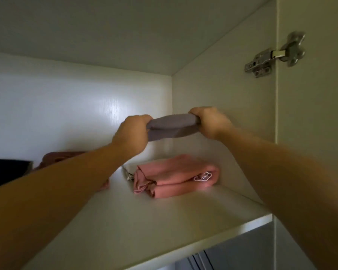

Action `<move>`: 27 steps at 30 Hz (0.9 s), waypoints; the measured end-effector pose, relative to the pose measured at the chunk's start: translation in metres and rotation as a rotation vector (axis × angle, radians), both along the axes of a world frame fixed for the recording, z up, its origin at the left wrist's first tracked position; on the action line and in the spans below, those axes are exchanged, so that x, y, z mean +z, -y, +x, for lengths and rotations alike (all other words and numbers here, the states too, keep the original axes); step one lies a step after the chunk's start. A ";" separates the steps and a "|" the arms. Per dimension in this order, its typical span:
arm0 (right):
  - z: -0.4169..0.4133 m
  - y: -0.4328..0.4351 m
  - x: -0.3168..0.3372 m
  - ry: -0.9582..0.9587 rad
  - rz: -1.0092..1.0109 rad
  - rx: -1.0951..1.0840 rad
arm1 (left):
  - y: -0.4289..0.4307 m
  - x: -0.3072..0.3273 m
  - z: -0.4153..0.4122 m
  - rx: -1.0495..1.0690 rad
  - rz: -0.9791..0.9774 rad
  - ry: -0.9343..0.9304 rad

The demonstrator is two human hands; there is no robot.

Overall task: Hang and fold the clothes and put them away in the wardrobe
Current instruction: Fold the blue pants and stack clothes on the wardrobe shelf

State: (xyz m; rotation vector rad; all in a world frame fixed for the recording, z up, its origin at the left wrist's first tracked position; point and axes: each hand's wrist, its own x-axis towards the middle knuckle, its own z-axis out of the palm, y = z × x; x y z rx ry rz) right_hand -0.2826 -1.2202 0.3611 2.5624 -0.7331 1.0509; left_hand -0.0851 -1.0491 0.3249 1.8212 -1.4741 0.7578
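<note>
Grey folded cloth (173,126) hangs mid-frame, well above the shelf (164,221), pinched at its ends by the left hand (132,133) and right hand (211,121). Let go from there, it may unfold, or land crooked on the pink garment (174,177) just below.

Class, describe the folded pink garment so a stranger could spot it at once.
Look at the wardrobe shelf, near its right wall. The pink garment lies folded below the raised grey cloth. Unlike the darker red pile further left, it has white-edged trim.
</note>
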 end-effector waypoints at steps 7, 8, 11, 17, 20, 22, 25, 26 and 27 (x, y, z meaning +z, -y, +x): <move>-0.003 0.021 -0.087 -0.525 0.129 -0.126 | 0.019 -0.118 -0.010 0.066 0.437 0.345; -0.003 0.017 -0.085 -0.536 0.162 -0.119 | 0.016 -0.116 -0.010 0.061 0.424 0.330; -0.004 0.005 -0.077 -0.624 0.222 -0.157 | 0.012 -0.103 -0.012 0.043 0.343 0.199; -0.005 0.001 -0.104 -0.582 0.146 -0.136 | 0.017 -0.111 -0.036 0.150 0.578 0.154; -0.008 0.002 -0.109 -0.526 0.105 -0.129 | 0.026 -0.105 -0.040 0.260 0.531 0.253; -0.011 0.003 -0.110 -0.514 0.128 -0.128 | 0.031 -0.100 -0.043 0.222 0.567 0.330; -0.015 0.000 -0.111 -0.498 0.166 -0.118 | 0.032 -0.092 -0.048 0.214 0.671 0.474; -0.015 -0.002 -0.111 -0.492 0.169 -0.118 | 0.032 -0.089 -0.049 0.224 0.676 0.521; -0.015 -0.004 -0.111 -0.487 0.165 -0.126 | 0.031 -0.085 -0.049 0.226 0.667 0.545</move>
